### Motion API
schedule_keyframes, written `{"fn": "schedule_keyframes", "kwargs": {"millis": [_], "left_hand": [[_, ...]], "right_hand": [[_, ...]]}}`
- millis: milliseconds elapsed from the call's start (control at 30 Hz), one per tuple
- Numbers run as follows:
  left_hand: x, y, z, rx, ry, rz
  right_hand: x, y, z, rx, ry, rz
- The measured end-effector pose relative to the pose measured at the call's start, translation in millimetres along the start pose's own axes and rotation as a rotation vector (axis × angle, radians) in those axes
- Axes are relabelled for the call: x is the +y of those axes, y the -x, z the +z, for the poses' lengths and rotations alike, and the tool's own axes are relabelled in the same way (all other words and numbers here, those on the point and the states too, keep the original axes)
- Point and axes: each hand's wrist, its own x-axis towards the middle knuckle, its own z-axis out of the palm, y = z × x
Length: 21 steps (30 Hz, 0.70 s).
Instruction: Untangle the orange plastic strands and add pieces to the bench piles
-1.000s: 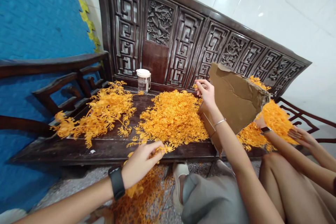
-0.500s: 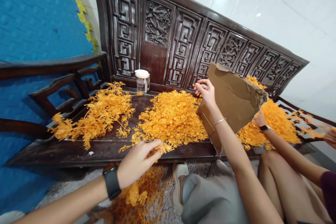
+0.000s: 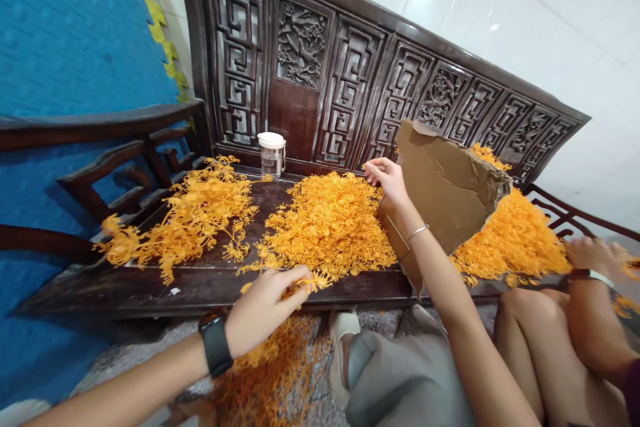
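Head view is showing the person's left hand (image 3: 263,310), a black watch on its wrist, pinching a small orange plastic sprig (image 3: 305,282) at the front edge of the dark wooden bench (image 3: 150,290). The right hand (image 3: 387,178) is reaching with loose, spread fingers to the far edge of the middle orange pile (image 3: 330,223), just beside a torn cardboard sheet (image 3: 445,193) standing on the seat; it is gripping nothing. More sprigs are lying in a left pile (image 3: 193,217) and a right pile (image 3: 515,240). A clear jar (image 3: 273,154) is standing by the carved backrest. A co-worker's hand (image 3: 593,255) is blurring at far right.
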Motion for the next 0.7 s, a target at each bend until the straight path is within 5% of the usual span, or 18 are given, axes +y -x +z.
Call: {"fn": "schedule_keyframes", "kwargs": {"millis": [367, 700], "left_hand": [[-3.4, 0.4, 0.1, 0.003, -0.007, 0.002], [0.4, -1.1, -1.7, -0.012, -0.004, -0.009]], "right_hand": [[17.5, -5.7, -2.1, 0.046, 0.308, -0.206], [33.0, -8.8, -5.8, -0.032, 0.293, -0.173]]}}
